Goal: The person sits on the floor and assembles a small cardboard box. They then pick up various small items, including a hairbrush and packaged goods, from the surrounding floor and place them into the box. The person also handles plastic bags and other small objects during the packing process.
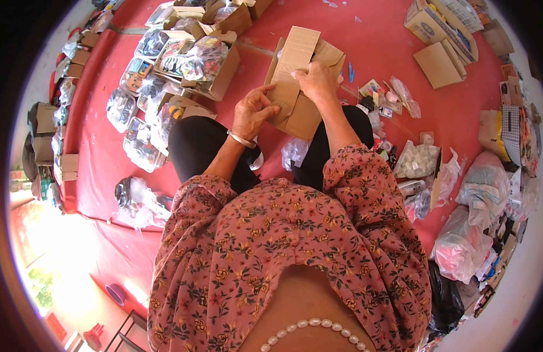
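Observation:
A small brown cardboard box [301, 111] with its flaps open is held above my knees, over the red floor covering [377, 53]. My left hand [254, 111] grips the box's lower left side, fingers curled on the cardboard; a silver bangle sits on that wrist. My right hand [317, 79] presses on the box's upper part, fingers on a raised flap [298, 50]. The inside of the box is hidden.
Open cartons stuffed with clear bagged items [195, 58] stand at the upper left. Flat and open cardboard boxes [439, 58] lie at the upper right. Plastic bags [462, 246] pile up at the right, with small packets [380, 97] by my right knee.

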Available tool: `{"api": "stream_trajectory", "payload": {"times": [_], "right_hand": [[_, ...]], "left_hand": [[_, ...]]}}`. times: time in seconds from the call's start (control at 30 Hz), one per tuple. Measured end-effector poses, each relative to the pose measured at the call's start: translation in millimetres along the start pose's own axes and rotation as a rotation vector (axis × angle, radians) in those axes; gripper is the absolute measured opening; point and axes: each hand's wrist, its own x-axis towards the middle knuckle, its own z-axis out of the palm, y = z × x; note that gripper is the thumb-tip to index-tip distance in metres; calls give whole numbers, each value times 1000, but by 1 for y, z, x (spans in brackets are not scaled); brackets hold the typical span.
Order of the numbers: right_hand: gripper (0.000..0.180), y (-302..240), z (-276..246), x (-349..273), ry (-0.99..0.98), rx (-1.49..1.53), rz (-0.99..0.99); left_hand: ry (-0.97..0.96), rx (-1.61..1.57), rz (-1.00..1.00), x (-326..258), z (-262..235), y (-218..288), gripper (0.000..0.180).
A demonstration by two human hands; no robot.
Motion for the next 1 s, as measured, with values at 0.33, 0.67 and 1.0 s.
{"api": "stream_trajectory", "payload": {"times": [0.33, 0.67, 1.0], "right_hand": [[37, 3, 4, 4, -60, 50, -21], [20, 18, 3, -11, -353, 35, -214], [18, 16, 24, -16, -29, 31, -340]], "left_hand": [[-100, -55, 42, -3, -4, 2, 16], [-82, 140, 179, 1, -2, 2, 14], [-139, -37, 90, 4, -9, 2, 17]]}}
